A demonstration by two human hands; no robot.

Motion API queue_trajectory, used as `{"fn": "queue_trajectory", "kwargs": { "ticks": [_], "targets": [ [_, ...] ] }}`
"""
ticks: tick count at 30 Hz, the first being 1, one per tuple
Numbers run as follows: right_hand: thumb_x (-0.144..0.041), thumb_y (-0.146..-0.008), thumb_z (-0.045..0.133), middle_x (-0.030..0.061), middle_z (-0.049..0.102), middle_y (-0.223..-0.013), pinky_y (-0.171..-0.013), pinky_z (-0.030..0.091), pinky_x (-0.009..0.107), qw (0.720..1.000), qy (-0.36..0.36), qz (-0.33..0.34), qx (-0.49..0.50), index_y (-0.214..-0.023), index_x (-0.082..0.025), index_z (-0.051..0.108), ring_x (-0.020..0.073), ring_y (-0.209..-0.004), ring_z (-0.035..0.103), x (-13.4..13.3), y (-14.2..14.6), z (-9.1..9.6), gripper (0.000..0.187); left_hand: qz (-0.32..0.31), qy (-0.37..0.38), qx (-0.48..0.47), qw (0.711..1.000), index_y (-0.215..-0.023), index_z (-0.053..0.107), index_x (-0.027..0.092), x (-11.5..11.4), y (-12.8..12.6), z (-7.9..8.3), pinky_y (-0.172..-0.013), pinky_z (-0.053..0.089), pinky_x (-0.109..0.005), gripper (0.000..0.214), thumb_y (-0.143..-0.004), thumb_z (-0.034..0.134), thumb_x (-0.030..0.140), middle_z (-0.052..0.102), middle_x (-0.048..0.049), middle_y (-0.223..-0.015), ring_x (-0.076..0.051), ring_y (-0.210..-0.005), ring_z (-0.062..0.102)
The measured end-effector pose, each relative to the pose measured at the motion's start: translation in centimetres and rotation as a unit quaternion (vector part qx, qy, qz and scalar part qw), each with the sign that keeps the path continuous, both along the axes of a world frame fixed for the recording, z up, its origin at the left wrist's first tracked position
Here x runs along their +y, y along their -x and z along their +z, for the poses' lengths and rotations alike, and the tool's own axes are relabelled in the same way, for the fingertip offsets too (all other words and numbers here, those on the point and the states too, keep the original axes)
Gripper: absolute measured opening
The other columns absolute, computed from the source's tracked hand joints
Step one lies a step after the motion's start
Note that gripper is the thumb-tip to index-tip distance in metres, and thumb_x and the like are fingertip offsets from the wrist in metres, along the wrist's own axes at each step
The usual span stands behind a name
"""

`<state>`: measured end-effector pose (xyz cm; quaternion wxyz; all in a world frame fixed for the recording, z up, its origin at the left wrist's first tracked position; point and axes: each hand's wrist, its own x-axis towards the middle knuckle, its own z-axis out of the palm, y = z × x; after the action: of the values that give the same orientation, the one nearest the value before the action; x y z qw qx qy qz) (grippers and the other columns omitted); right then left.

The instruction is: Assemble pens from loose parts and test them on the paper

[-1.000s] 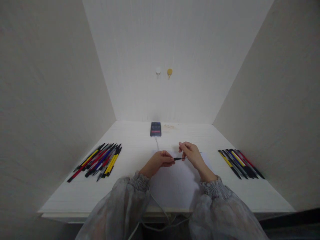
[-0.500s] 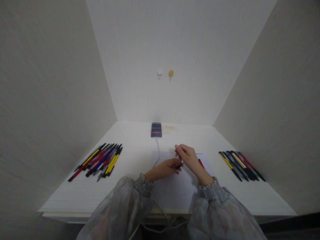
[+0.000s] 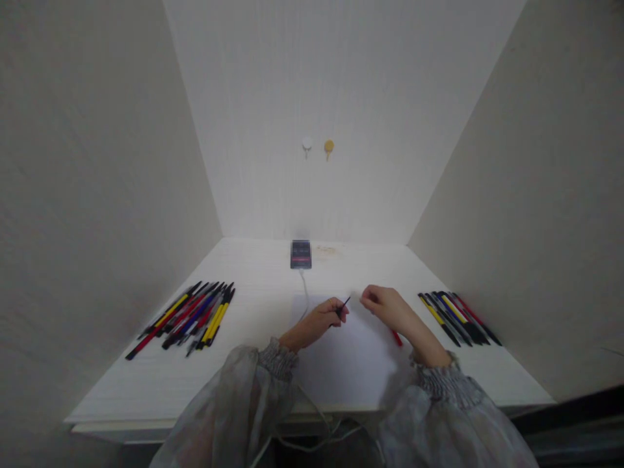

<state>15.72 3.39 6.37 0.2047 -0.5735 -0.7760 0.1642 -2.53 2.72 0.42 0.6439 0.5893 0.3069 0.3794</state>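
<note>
My left hand (image 3: 327, 316) is closed around a black pen part, and a thin dark pen refill (image 3: 346, 301) sticks out of it up and to the right. To its right, over the paper, my right hand (image 3: 387, 307) is held with thumb and fingers pinched together. Whatever sits between those fingertips is too small to make out. A gap separates the two hands. Under my right wrist lies a red pen piece (image 3: 397, 337), partly covered by the forearm. Both hands are above a white sheet of paper (image 3: 346, 370).
A loose heap of pens (image 3: 188, 318) lies on the left of the white desk (image 3: 263, 299). Several more pens (image 3: 458, 318) lie side by side at the right. At the back stands a phone (image 3: 301, 255) with a white cable (image 3: 305, 289). Panels enclose three sides.
My right hand has moved right, away from my left hand. My left hand has shifted slightly left and turned, so the refill now points upward. The view has shifted a little.
</note>
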Motion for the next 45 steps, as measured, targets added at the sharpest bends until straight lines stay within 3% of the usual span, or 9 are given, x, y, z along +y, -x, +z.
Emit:
{"fn": "queue_trajectory", "kwargs": {
  "ticks": [5,14,17,21,25,28,37,41,45],
  "targets": [
    [-0.025,-0.069,0.052,0.0078,0.064,-0.078,-0.058,0.036,0.025,0.978,0.074,-0.029,-0.193,-0.078,-0.017,0.062,0.0190,-0.072,0.058,-0.7,0.7,-2.5,0.016,0.033,0.001,0.034,0.999,-0.076,0.049,0.014,-0.5,0.2,1.2,-0.056,0.027,-0.021,0.011,-0.067,0.049,0.020,0.044,0.0037,-0.062,-0.007,-0.056,0.036],
    [-0.019,-0.064,0.053,0.0134,0.064,-0.083,-0.064,0.039,0.027,0.961,0.082,-0.036,-0.263,-0.078,-0.013,0.063,0.0230,-0.080,0.059,-0.5,1.9,-4.3,0.018,0.060,-0.009,0.071,0.996,-0.076,0.052,0.013,-0.3,0.2,0.7,-0.050,0.026,-0.021,0.019,-0.066,0.056,0.029,0.048,0.0033,-0.058,-0.006,-0.050,0.036],
    [-0.017,-0.063,0.055,0.0109,0.064,-0.075,-0.061,0.038,0.026,0.978,0.047,-0.030,-0.199,-0.071,-0.013,0.061,0.0206,-0.075,0.058,-0.4,1.9,-4.4,0.012,0.063,-0.009,0.071,0.995,-0.075,0.054,0.013,-0.4,0.2,0.6,-0.049,0.025,-0.021,0.023,-0.064,0.059,0.031,0.049,0.0026,-0.059,-0.006,-0.049,0.036],
    [-0.018,-0.063,0.053,0.0027,0.060,-0.060,-0.053,0.037,0.022,0.999,0.028,-0.010,0.042,-0.063,-0.015,0.055,0.0133,-0.058,0.055,-0.3,2.1,-4.4,0.003,0.072,-0.004,0.053,0.996,-0.075,0.054,0.012,-0.4,0.1,0.5,-0.050,0.026,-0.021,0.028,-0.059,0.065,0.032,0.047,0.0040,-0.057,-0.006,-0.050,0.037],
    [-0.021,-0.065,0.052,-0.0012,0.057,-0.053,-0.049,0.039,0.021,0.949,0.087,0.028,0.302,-0.065,-0.016,0.051,0.0103,-0.049,0.051,-0.7,3.0,-4.4,0.006,0.085,-0.016,0.030,0.996,-0.071,0.053,0.013,-0.1,0.2,0.3,-0.052,0.027,-0.021,0.028,-0.057,0.068,0.032,0.048,0.0034,-0.059,-0.006,-0.053,0.039],
    [-0.023,-0.065,0.054,-0.0015,0.057,-0.052,-0.050,0.040,0.021,0.918,0.099,0.038,0.382,-0.065,-0.016,0.051,0.0099,-0.048,0.052,-0.9,3.5,-4.5,0.007,0.100,-0.038,0.030,0.994,-0.069,0.052,0.013,0.0,0.3,0.1,-0.052,0.028,-0.021,0.027,-0.058,0.067,0.032,0.047,0.0037,-0.057,-0.006,-0.053,0.039],
    [-0.025,-0.065,0.056,-0.0015,0.057,-0.053,-0.049,0.041,0.021,0.920,0.087,0.035,0.380,-0.066,-0.015,0.055,0.0092,-0.048,0.051,-1.1,3.4,-4.7,0.010,0.092,-0.036,0.013,0.995,-0.073,0.054,0.013,-0.2,0.3,0.6,-0.056,0.033,-0.022,0.030,-0.057,0.069,0.033,0.056,0.0001,-0.063,-0.009,-0.058,0.048],
    [-0.024,-0.068,0.053,-0.0005,0.057,-0.055,-0.051,0.040,0.021,0.952,0.051,0.021,0.300,-0.068,-0.015,0.059,0.0100,-0.052,0.052,-1.6,3.7,-4.4,0.010,0.095,-0.050,0.034,0.994,-0.074,0.056,0.012,0.0,0.5,0.2,-0.054,0.032,-0.021,0.028,-0.059,0.068,0.033,0.056,0.0000,-0.062,-0.009,-0.057,0.047],
    [-0.025,-0.074,0.048,0.0026,0.062,-0.070,-0.061,0.041,0.022,0.981,-0.017,0.054,0.183,-0.075,-0.017,0.064,0.0126,-0.066,0.055,-1.9,3.3,-3.9,0.018,0.093,-0.054,0.020,0.994,-0.077,0.057,0.012,0.2,0.6,-0.1,-0.055,0.031,-0.021,0.028,-0.061,0.066,0.033,0.053,0.0008,-0.063,-0.008,-0.057,0.044]
  ]
}}
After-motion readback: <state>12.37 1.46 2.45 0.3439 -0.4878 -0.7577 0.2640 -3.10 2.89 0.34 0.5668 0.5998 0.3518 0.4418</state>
